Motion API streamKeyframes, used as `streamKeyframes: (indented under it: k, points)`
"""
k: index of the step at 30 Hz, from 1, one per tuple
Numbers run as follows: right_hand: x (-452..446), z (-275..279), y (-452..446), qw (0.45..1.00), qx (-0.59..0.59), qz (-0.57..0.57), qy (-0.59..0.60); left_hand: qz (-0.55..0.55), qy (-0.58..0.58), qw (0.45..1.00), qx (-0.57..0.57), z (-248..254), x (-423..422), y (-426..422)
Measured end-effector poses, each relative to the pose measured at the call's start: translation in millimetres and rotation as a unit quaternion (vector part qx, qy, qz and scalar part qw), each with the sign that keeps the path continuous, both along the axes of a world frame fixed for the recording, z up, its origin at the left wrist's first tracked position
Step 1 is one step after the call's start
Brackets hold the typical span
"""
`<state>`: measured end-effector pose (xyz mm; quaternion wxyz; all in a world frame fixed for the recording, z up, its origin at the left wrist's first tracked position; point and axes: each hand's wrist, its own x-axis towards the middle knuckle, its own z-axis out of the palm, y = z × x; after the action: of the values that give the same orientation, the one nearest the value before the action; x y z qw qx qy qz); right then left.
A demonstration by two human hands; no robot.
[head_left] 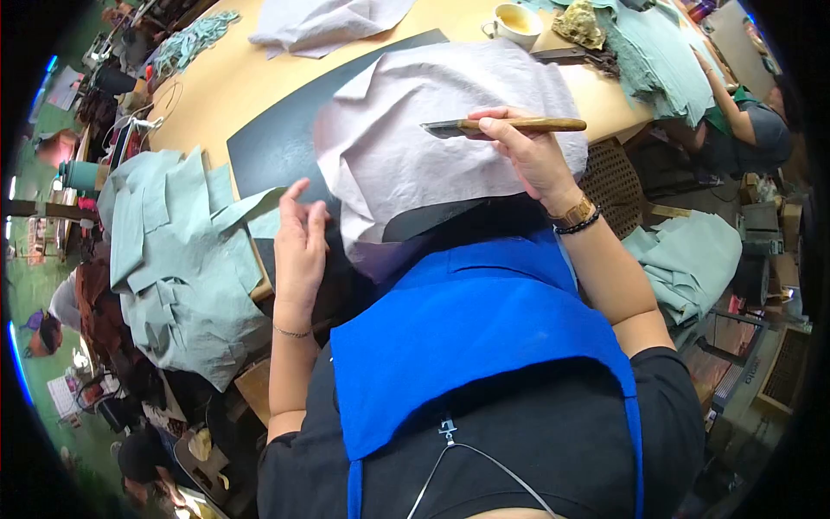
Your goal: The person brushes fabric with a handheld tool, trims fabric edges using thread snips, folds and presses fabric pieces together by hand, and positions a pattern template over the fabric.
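In my right hand (527,151) is a knife (553,125) with a wooden handle, its dark blade pointing left. The knife is above a wrinkled pale pinkish-grey leather piece (415,95), which spreads over the dark cutting board (281,151) and hangs past the table's near edge. My left hand (303,227) is raised at the left of this piece with its fingers apart and nothing in them. Right beside it lies the tip of a pale green leather pile (181,251).
A cup (517,24) of yellowish liquid and a rough stone (579,24) stand at the table's back. More green leather (661,65) lies at the right, near another person (752,130). A green bundle (687,259) sits beside my right arm.
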<state>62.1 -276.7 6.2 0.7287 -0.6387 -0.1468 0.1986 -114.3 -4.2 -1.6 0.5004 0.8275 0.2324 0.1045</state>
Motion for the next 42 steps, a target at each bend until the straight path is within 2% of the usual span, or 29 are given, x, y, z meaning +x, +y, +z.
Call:
streamKeyframes:
  k: [3,4,5,7,8,11,12,15,18,20,22,25,27,30,33,34,38,42]
  points:
    - [-1.7,-7.4,2.2,0.999,-0.017,0.012,-0.025,-0.071,-0.060,0.963,0.252,19.6,-5.0,-17.3]
    - [-1.8,-9.2,2.9,0.999,-0.022,0.015,-0.040,-0.178,-0.162,0.915,0.324,13.2,-0.1,-14.6]
    - [-2.6,-10.4,3.3,0.998,-0.028,0.018,-0.054,-0.292,-0.153,0.884,0.333,15.9,-1.2,-17.0]
    - [-4.6,-11.3,4.5,0.996,-0.051,0.019,-0.065,-0.392,-0.069,0.825,0.401,28.1,-8.3,-30.1]
    - [-4.8,-11.2,5.1,0.995,-0.063,0.019,-0.072,-0.371,-0.074,0.841,0.387,25.5,-9.1,-31.6]
    - [-5.4,-11.5,4.2,0.994,-0.074,0.021,-0.079,-0.368,-0.078,0.817,0.437,20.1,-13.8,-9.1]
    - [-5.7,-11.5,4.2,0.994,-0.067,0.022,-0.078,-0.343,-0.094,0.826,0.437,15.6,-15.6,-5.4]
    - [-5.7,-8.5,3.7,0.995,-0.057,0.022,-0.076,-0.358,-0.102,0.867,0.330,19.0,-21.7,14.5]
    - [-5.2,-6.4,4.2,0.995,-0.062,0.018,-0.079,-0.357,-0.083,0.884,0.289,10.9,-24.9,31.5]
    - [-2.7,-8.7,4.6,0.993,-0.071,0.024,-0.091,-0.331,-0.068,0.889,0.309,6.0,-19.4,27.9]
    - [-8.6,-1.6,6.7,0.980,-0.111,0.033,-0.165,-0.308,-0.038,0.882,0.355,1.3,-12.2,22.6]
    - [-31.0,8.7,16.2,0.948,-0.115,0.082,-0.286,-0.324,-0.096,0.847,0.410,-4.4,-0.1,19.0]
    - [-50.9,25.4,31.2,0.897,-0.100,0.145,-0.405,-0.328,-0.053,0.846,0.416,-15.1,3.1,24.3]
    - [-68.5,26.1,39.7,0.881,-0.113,0.213,-0.408,-0.316,-0.027,0.877,0.360,-14.8,3.6,26.8]
    - [-70.5,26.7,43.5,0.879,-0.121,0.227,-0.401,-0.265,-0.043,0.923,0.276,-16.3,3.9,24.7]
    - [-70.2,23.4,44.6,0.874,-0.129,0.243,-0.401,-0.258,-0.047,0.924,0.280,-15.0,4.2,23.1]
    - [-71.7,23.3,49.0,0.860,-0.149,0.266,-0.410,-0.348,-0.076,0.871,0.339,-15.3,4.2,32.3]
    - [-65.9,31.1,49.5,0.854,-0.151,0.284,-0.409,-0.347,-0.062,0.861,0.368,-19.6,6.3,32.7]
